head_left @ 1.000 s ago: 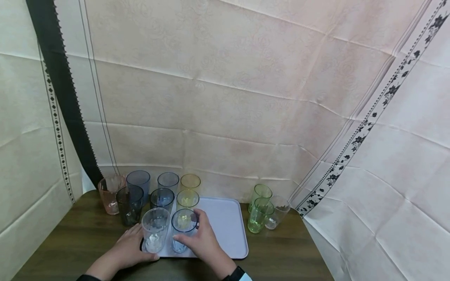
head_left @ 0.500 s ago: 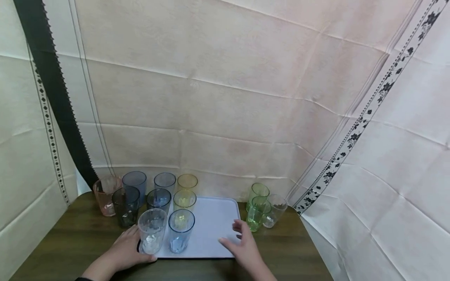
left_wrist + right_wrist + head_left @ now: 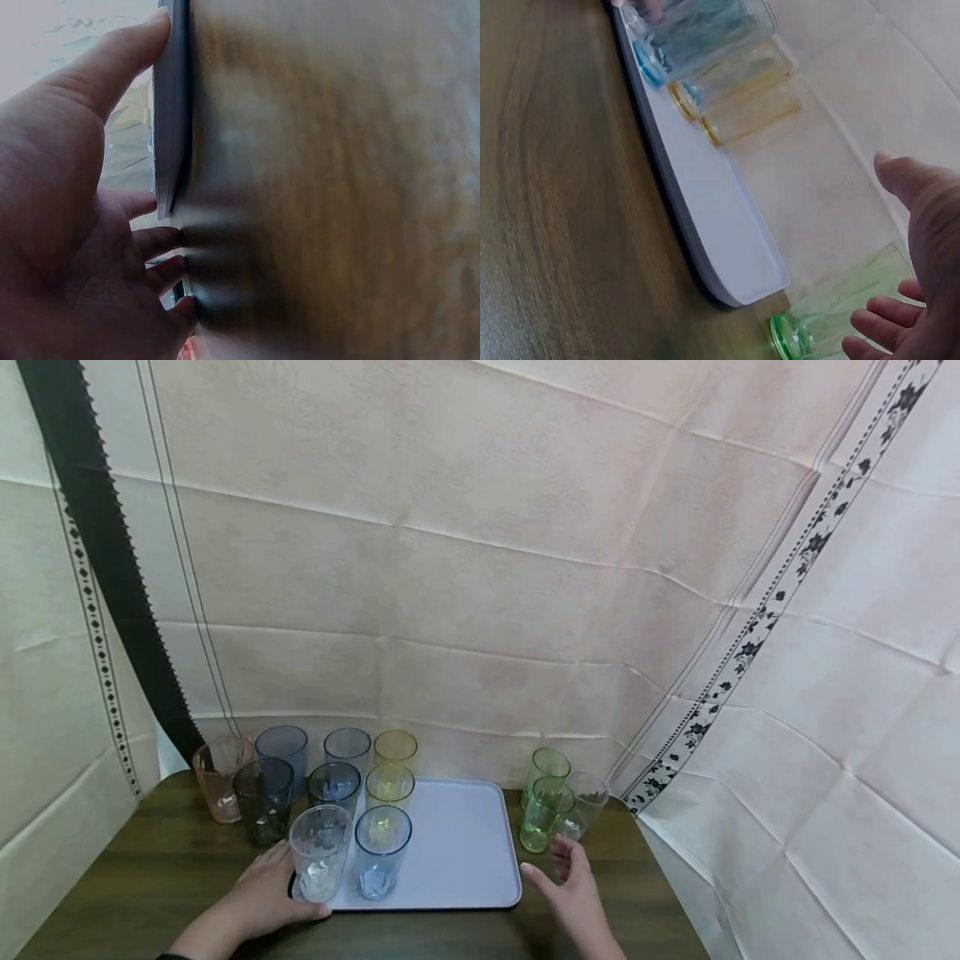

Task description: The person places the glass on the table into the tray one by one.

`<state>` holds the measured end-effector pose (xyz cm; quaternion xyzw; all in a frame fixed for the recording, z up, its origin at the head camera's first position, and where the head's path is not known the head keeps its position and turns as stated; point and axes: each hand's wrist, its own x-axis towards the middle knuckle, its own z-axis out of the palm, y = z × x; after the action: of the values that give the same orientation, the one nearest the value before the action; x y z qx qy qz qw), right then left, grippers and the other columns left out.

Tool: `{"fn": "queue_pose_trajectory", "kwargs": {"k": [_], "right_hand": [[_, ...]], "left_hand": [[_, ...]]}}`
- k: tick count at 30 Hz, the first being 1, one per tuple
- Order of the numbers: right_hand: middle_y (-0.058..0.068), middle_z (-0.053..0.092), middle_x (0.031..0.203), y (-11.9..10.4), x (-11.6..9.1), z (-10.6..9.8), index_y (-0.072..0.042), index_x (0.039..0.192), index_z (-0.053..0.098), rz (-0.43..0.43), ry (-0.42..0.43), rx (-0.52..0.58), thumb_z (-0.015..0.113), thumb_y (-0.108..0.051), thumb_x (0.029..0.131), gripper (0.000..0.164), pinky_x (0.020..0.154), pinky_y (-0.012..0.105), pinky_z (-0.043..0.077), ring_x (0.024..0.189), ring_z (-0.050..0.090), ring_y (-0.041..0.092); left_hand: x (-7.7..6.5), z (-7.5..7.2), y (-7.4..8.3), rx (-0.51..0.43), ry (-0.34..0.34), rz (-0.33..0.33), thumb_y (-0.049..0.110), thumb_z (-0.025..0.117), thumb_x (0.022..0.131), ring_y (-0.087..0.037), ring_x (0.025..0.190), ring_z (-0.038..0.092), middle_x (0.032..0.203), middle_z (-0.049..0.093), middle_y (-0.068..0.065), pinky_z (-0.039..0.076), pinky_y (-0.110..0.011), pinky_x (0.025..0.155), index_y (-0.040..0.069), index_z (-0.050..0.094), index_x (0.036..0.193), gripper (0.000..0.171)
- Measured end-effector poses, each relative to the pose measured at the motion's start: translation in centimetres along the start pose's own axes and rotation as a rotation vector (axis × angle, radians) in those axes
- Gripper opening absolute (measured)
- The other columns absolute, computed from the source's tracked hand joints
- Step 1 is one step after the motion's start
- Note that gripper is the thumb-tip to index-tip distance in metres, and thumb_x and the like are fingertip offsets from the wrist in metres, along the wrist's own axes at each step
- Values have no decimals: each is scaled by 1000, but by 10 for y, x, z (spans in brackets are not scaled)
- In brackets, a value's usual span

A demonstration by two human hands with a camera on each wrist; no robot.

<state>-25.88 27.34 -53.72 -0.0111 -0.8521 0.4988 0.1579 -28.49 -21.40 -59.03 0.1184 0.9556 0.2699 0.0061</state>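
Cupping tray [image 3: 465, 852] corner with left hand [image 3: 264, 889]; holding right hand [image 3: 573, 893] wide near front green glass [image 3: 538, 828], right of tray; probably stiff, slick, fragile; best gripped mid-wall.

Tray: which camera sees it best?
The head view, because it shows the tray from above, with its right part bare and glasses over its left. The right wrist view shows it at a slant, with its dark side. The left wrist view catches mainly an edge, beside the left hand.
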Motion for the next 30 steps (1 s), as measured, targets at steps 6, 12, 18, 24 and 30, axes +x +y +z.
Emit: {"fn": "queue_pose_trajectory", "kwargs": {"k": [6,12,18,24,30], "right_hand": [[28,62,135,3,11,-1,9,144,50,20,40,-17,93,-27,93,76,110,63,52,129,63,47],[34,56,141,4,37,5,11,150,45,44,128,-49,94,-29,92,85,115,64,48,133,58,50],[35,44,153,6,61,17,8,161,32,109,204,-67,90,-37,96,99,119,66,45,145,48,52],[34,38,155,7,72,32,7,161,29,148,296,-81,91,-46,93,107,120,67,42,145,44,52],[33,38,152,7,77,42,6,158,32,163,381,-92,92,-46,92,103,117,69,42,144,43,53]], "left_hand": [[-1,-2,0,-1,6,-1,68,93,78,-66,148,37,159,42,-45,34,-81,117,-14,45,157,124],[0,-3,-1,2,14,-3,69,93,77,-65,148,39,159,43,-44,35,-80,117,-14,45,157,125],[-1,-1,-2,6,16,2,69,93,77,-65,148,39,158,44,-45,35,-80,117,-14,46,157,125],[-4,0,-2,-15,27,20,66,94,77,-66,147,39,158,45,-44,35,-80,117,-14,46,157,123],[-6,0,1,-31,32,25,65,95,77,-65,148,39,158,46,-42,34,-80,118,-14,46,157,123]]}}
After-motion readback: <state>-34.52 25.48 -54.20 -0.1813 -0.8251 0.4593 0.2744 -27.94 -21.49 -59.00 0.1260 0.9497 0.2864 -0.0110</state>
